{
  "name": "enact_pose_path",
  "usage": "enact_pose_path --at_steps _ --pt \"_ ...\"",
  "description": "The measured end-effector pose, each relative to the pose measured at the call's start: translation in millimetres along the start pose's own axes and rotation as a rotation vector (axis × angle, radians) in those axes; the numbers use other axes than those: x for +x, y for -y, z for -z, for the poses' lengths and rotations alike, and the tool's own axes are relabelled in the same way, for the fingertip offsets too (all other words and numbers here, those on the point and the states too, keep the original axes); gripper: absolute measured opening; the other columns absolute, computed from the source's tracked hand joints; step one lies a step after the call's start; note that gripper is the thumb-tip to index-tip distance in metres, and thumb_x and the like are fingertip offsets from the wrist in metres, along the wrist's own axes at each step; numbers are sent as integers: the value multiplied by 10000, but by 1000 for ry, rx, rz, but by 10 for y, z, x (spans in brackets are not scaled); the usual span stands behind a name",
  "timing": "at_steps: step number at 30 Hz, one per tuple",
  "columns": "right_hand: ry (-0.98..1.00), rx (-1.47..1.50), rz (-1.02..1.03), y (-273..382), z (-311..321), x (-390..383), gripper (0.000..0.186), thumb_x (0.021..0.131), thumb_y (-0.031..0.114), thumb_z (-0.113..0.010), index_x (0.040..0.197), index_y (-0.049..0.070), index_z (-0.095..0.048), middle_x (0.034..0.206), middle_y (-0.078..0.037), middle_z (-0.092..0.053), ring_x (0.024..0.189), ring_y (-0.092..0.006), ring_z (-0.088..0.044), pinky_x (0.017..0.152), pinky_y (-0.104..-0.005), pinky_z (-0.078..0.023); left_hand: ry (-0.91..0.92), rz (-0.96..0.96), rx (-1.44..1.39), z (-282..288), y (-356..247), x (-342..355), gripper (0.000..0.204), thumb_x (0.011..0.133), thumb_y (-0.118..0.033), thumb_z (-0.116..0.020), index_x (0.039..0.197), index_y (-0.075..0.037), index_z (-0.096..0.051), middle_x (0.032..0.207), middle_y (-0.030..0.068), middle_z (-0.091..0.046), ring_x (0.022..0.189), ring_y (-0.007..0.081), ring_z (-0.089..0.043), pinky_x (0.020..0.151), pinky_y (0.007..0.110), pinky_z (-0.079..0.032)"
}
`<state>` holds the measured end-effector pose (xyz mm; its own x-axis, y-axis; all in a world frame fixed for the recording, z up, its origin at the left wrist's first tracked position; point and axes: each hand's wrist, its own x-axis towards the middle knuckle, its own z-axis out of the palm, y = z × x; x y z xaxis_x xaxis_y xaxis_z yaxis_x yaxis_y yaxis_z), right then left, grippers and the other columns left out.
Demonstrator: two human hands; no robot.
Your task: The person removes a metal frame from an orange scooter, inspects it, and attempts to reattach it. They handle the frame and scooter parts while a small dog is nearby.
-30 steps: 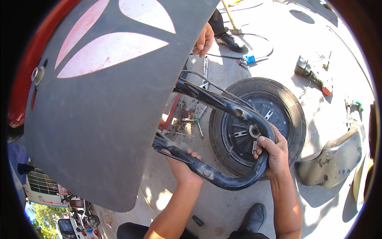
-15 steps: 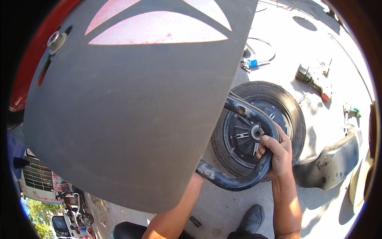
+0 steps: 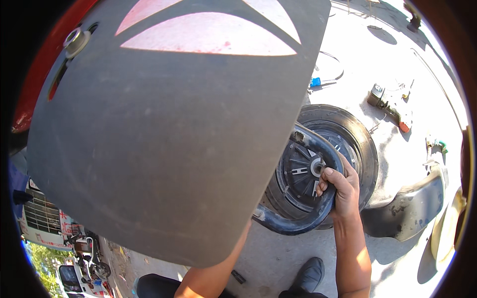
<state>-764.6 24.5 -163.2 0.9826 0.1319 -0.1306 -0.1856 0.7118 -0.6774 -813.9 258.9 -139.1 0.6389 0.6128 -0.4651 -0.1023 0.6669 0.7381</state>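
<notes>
My right hand is closed around the bend of a black curved metal tube, thumb on top. Beneath the tube lies a wheel with a dark tyre and a black finned hub; its axle end shows beside my thumb. A large dark grey panel with pinkish-white cut-out shapes at its far end fills the left and middle of the head view. It covers the tube's left ends. My left forearm passes behind the panel's lower right edge, so the left hand is hidden.
On the ground at the right lie a power tool and a dark curved fender. A blue connector with a cable is beyond the wheel. My shoe stands below. A red body part borders the panel's left.
The panel has shifted a little to the right in view and now covers more of the tube and wheel. My right hand and the tube sit slightly further left, the grip unchanged.
</notes>
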Motion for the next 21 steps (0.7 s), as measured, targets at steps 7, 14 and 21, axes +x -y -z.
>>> enact_pose_path --at_steps 7,14,21 --pt "12 -66 20 121 -86 43 584 887 57 -685 1425 -102 -519 798 -46 -606 608 -106 -590 546 -270 -545 18 45 -47 21 5 68 610 1003 -770 -412 1002 -165 -488 842 8 -528 731 142 -537 694 309 -491" --pt "-11 -27 2 53 -75 3 581 879 49 -676 1417 -106 -523 808 -58 -605 612 -114 -590 549 -280 -547 -23 50 -49 20 -30 31 591 1001 -767 -428 1067 -184 -497 834 5 -538 716 147 -544 695 316 -488" --pt "25 -26 6 39 13 21 599 877 59 -689 1422 -112 -510 859 -62 -611 636 -117 -595 563 -283 -554 17 25 -33 63 0 27 592 999 -763 -439 1058 -177 -506 836 2 -539 716 147 -546 693 311 -487"
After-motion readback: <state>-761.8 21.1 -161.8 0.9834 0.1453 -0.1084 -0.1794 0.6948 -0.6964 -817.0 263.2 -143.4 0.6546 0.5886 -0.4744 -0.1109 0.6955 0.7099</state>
